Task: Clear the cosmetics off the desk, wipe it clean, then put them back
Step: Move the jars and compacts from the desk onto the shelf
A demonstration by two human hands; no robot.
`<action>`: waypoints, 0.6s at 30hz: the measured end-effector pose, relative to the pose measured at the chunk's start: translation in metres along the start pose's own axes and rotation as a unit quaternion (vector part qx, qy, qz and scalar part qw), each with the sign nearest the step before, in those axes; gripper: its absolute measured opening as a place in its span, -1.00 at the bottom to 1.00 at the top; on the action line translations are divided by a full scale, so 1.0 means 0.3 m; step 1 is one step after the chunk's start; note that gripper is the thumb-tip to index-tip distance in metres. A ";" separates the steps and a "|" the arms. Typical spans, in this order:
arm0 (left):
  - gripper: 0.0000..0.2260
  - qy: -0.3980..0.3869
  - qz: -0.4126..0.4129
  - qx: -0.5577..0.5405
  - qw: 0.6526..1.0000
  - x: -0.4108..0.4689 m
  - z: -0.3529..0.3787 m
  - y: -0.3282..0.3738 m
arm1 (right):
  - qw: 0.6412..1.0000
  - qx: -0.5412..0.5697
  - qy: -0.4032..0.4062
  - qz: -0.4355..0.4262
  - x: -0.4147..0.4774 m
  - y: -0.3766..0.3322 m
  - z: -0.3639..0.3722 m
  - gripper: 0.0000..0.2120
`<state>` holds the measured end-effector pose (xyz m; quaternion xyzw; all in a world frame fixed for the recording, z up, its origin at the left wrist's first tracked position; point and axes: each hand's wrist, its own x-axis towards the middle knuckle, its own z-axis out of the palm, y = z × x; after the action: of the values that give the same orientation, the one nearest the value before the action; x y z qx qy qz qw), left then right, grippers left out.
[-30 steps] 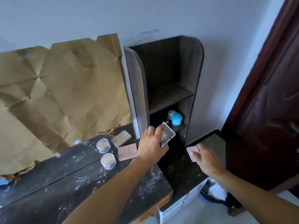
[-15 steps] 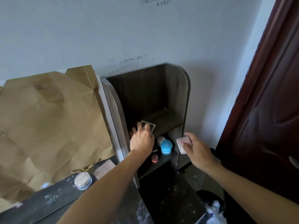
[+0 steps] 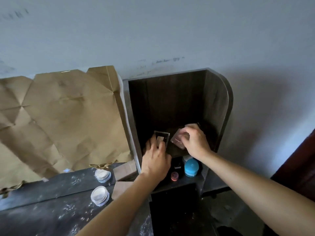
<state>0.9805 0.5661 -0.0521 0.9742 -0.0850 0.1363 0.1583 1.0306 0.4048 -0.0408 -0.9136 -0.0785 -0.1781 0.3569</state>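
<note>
**A:** Where are the hands?

**B:** Both reach into the shelf unit (image 3: 219,103), at its upper board. The left hand (image 3: 156,157) curls its fingers round the lower edge of a dark compact (image 3: 161,137), which stands nearly upright.

**A:** And the right?

**B:** The right hand (image 3: 196,142) pinches a pink compact (image 3: 176,142) between thumb and fingers. It is tilted, at 3 o'clock of the dark one and just apart from it.

**A:** Do they sit on the board?

**B:** I cannot tell; the hands cover their lower edges.

**A:** What's on the lower board?

**B:** A blue jar (image 3: 191,167) at 6 o'clock of the right hand, and a red pot (image 3: 174,175) just beside it at 8 o'clock.

**A:** The desk?

**B:** The desk (image 3: 42,215), at 8 o'clock of the unit, is flecked with white powder. On it stand a far jar (image 3: 102,175) and, at 6 o'clock of it, a near jar (image 3: 100,195). A far palette (image 3: 125,170) and a near palette (image 3: 119,188) lie at 3 o'clock of each. The left forearm crosses the near palette's edge. Brown paper (image 3: 59,116) leans on the wall at 12 o'clock of the desk.
</note>
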 end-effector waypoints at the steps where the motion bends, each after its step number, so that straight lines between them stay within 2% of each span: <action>1: -0.52 0.001 0.019 0.027 0.999 -0.020 0.000 -0.006 | 1.000 -0.007 -0.019 -0.003 0.030 0.006 0.004 -0.83; 5: -0.53 0.002 0.041 0.090 0.995 -0.059 0.006 -0.035 | 0.991 -0.031 -0.127 -0.020 0.092 0.007 0.018 -0.62; 7: -0.55 0.013 0.024 0.104 0.994 -0.061 0.009 -0.034 | 0.979 -0.099 -0.166 -0.062 0.091 0.006 0.031 -0.56; 10: -0.55 0.017 -0.009 0.132 0.991 -0.055 0.019 -0.020 | 0.966 -0.172 -0.151 -0.119 0.078 0.020 0.060 -0.58; 14: -0.52 0.012 -0.055 0.143 0.988 -0.041 0.018 0.001 | 0.968 -0.154 -0.147 -0.133 0.083 0.046 0.081 -0.55; 18: -0.57 0.014 -0.062 0.131 0.989 -0.050 0.025 0.021 | 0.970 -0.137 -0.155 -0.125 0.076 0.073 0.064 -0.52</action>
<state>0.9667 0.5595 -0.0615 0.9879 -0.0034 0.1503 0.0384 1.0626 0.4023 -0.0589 -0.9533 -0.2211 -0.0863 0.1869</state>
